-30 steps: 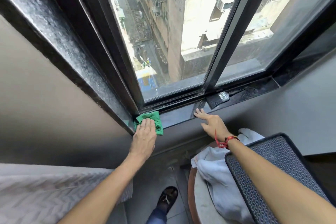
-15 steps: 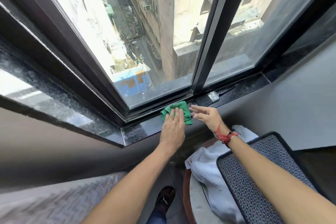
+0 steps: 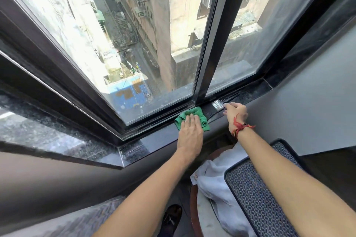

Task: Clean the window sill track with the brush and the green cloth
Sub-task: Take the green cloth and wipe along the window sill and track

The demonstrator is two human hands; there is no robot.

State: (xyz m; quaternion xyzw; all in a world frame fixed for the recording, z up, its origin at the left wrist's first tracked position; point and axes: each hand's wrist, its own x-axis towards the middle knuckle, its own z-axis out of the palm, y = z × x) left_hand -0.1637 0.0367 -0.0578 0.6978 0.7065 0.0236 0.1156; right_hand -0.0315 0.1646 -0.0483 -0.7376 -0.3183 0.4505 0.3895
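The green cloth (image 3: 202, 119) lies bunched on the dark stone window sill (image 3: 154, 141), right against the black window track (image 3: 163, 123). My left hand (image 3: 189, 131) presses flat on the cloth, fingers together, pointing at the glass. Just right of the cloth lies the brush (image 3: 217, 105), with black bristles, a silver ferrule and a black handle running right along the track. My right hand (image 3: 236, 112), with a red thread at the wrist, has its bent fingertips against the ferrule's right end. Whether they grip the brush does not show.
The vertical black window post (image 3: 209, 59) meets the track above the brush. Below the sill stand a round wooden table with a white cloth (image 3: 213, 184) and a blue patterned tray (image 3: 256, 200). My black shoe (image 3: 172, 217) is on the floor. A grey wall (image 3: 308, 113) closes the right.
My left hand has slid the green cloth rightward along the sill from the left corner to beside the brush. My right hand has moved from the sill edge onto the brush's ferrule.
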